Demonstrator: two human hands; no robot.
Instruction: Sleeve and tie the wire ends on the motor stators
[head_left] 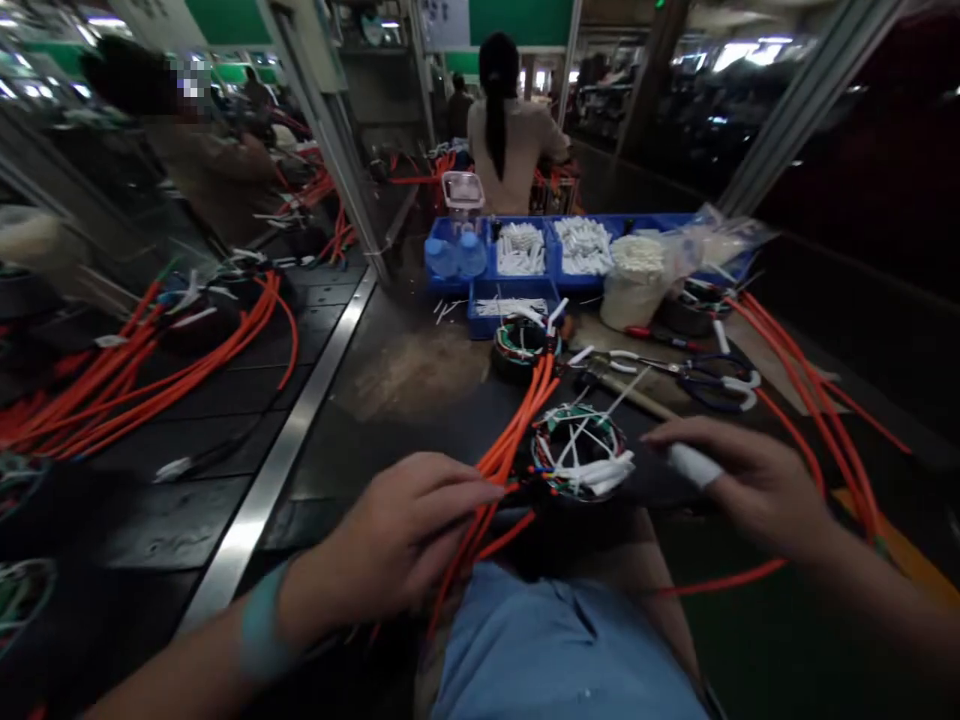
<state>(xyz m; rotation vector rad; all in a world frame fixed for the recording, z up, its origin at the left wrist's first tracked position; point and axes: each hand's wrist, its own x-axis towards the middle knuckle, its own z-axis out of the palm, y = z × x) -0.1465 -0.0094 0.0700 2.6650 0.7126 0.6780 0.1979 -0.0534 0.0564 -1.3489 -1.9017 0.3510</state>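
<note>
A stator ring (581, 450) with green and red windings, white ties and white sleeves sits at the bench edge just above my lap. Orange cables (517, 430) run beside it. My left hand (427, 525) is closed on these cables at the ring's left side, thumb and fingers pressed together. To the right of the ring, apart from it, my right hand (750, 485) has its fingers drawn together, with white tape (694, 465) round one digit. Whatever it may pinch is too small to make out. A thin white tie end sticks up from the ring.
Behind stands another stator (525, 342). Scissors (720, 378) and a wooden-handled tool (630, 390) lie to the right. Blue bins (472, 325) hold white sleeves, beside a tub of white ties (634, 285). A conveyor (315, 310) with cabled stators runs left. Co-workers (514, 140) are ahead.
</note>
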